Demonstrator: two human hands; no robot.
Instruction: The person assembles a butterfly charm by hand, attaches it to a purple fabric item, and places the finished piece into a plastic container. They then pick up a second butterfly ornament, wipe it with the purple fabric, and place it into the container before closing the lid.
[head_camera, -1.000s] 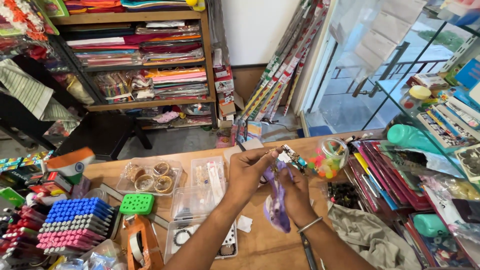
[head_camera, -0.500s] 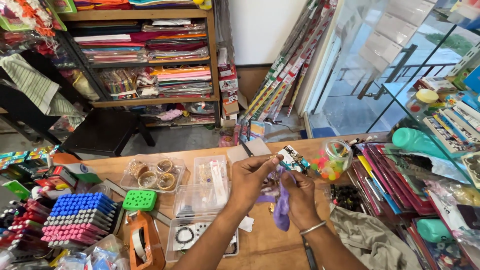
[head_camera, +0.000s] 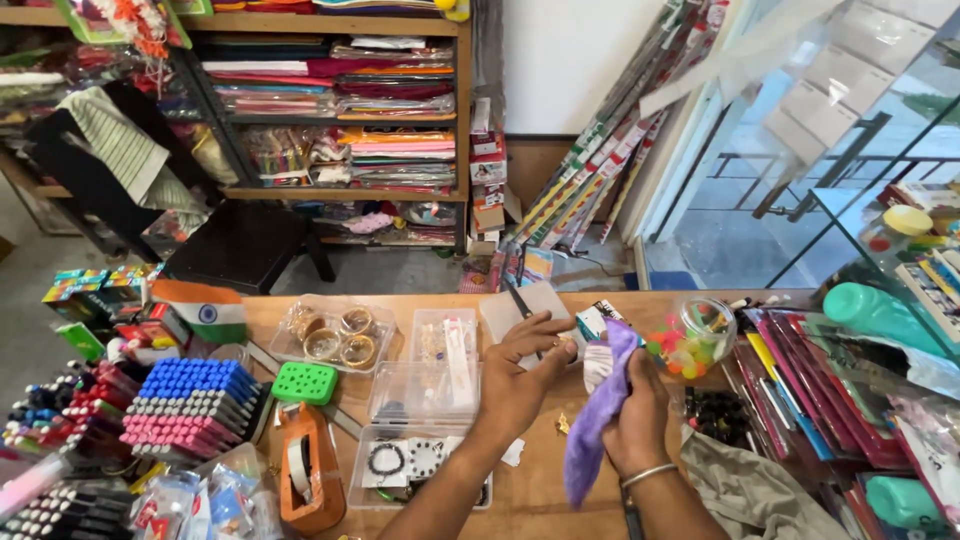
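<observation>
Wooden shelf unit (head_camera: 340, 110) at the back wall, stacked with folded coloured paper and packets. Glass door (head_camera: 800, 150) on the right, rolls of wrapping paper (head_camera: 600, 170) leaning in the corner beside it. Dark stool (head_camera: 240, 245) on the floor in front of the shelves.

Wooden tabletop (head_camera: 530, 500) runs across the lower frame, crowded. Far left: racks of pens with blue and pink caps (head_camera: 190, 405), just right of them a green perforated block (head_camera: 304, 383) and an orange tape dispenser (head_camera: 308, 475). Small flag (head_camera: 205, 310) upright at the left edge. Clear boxes in the middle: one with bangles (head_camera: 330, 335), one with narrow packets (head_camera: 445, 345), one flat tray with bracelets (head_camera: 405, 460). Right side: clear jar of coloured beads (head_camera: 690, 335), stacked folders (head_camera: 790, 390), grey cloth (head_camera: 750, 490).

Left hand (head_camera: 520, 375) over the tabletop centre, fingers spread, thumb and forefinger pinched together on a small gold item, too small to identify. Right hand (head_camera: 640, 410), bangle on wrist, closed around a purple cloth (head_camera: 600, 410); the cloth hangs from the fist down toward the tabletop and its top reaches up near the left fingertips, just left of the bead jar.
</observation>
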